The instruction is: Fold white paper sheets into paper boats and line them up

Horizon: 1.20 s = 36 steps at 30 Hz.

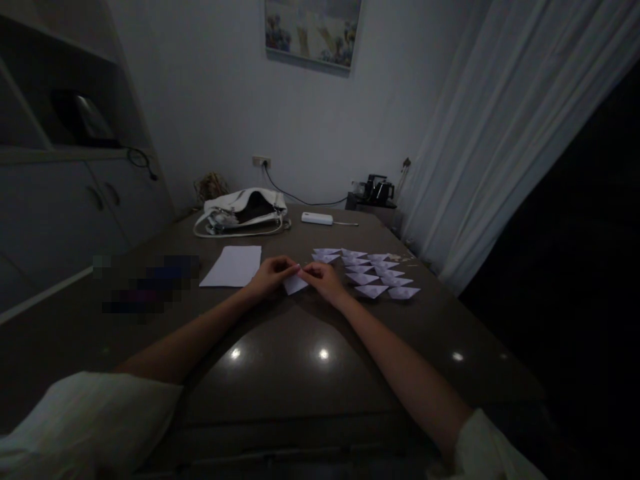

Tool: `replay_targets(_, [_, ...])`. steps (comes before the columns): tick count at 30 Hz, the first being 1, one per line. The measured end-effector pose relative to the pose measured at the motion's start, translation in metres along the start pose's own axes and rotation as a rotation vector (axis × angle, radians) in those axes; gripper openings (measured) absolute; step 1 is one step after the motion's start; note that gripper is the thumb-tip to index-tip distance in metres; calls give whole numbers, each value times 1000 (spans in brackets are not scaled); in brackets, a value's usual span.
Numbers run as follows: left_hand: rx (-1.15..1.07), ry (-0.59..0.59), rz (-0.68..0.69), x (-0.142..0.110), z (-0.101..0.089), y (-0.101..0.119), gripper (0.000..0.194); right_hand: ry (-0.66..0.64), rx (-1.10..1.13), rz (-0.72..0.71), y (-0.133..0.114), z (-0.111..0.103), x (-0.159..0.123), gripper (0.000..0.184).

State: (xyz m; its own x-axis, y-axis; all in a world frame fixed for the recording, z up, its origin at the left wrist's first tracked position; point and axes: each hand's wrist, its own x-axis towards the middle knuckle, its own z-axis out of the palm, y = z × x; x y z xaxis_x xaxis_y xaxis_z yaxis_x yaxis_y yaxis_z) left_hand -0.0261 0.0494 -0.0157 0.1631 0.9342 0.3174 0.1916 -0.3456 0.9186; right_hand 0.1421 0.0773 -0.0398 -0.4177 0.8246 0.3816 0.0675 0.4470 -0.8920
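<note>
Both my hands meet over a small folded piece of white paper point(294, 285) on the dark table point(280, 373). My left hand point(270, 275) pinches its upper left edge with curled fingers. My right hand point(323, 277) pinches the upper right edge, fingers closed on the paper. Several finished folded paper boats point(373, 273) lie in rows just right of my right hand. A flat sheet of white paper point(233, 265) lies left of my left hand.
A white handbag point(243, 211) sits at the table's far side, with a white power bank point(317, 218) and cable beside it. A kettle point(377, 189) stands on a low stand by the curtain. Cabinets line the left wall.
</note>
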Motion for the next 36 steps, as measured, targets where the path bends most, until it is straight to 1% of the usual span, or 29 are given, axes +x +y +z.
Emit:
replay_targets(2, [6,52,7,0,-1,0,39,-32,-46,8,2,0,0,32])
replay_targets(4, [13,81,2,1,0,1,39,-35,-104,15,4,0,-1,36])
replay_targets(7, [15,61,-9,1,0,0,40,-22,-175,10,3,-1,-2,39])
replay_targets(10, [8,31,-12,1,1,0,40,-32,-193,9,0,-1,-3,40])
replay_targets(13, [-10,34,-1,1,-1,0,37,-28,-163,9,-2,-1,-3,38])
replay_targets(16, [-80,82,3,1,-2,-2,32,-21,-114,6,-3,-1,-3,37])
replay_targets(19, [-140,120,-10,2,-2,-5,30,25,-63,6,-4,0,-1,39])
replay_targets(21, [-149,126,-16,3,-1,-7,31,63,-29,19,-5,0,-1,40])
replay_targets(24, [-140,103,-23,2,0,-4,34,88,-1,39,-6,0,0,40])
replay_targets(29, [-82,39,-41,-1,1,5,37,84,9,25,-5,-2,0,39])
replay_targets(36, [-65,56,-28,-3,-1,8,36,68,5,15,-7,-2,0,39])
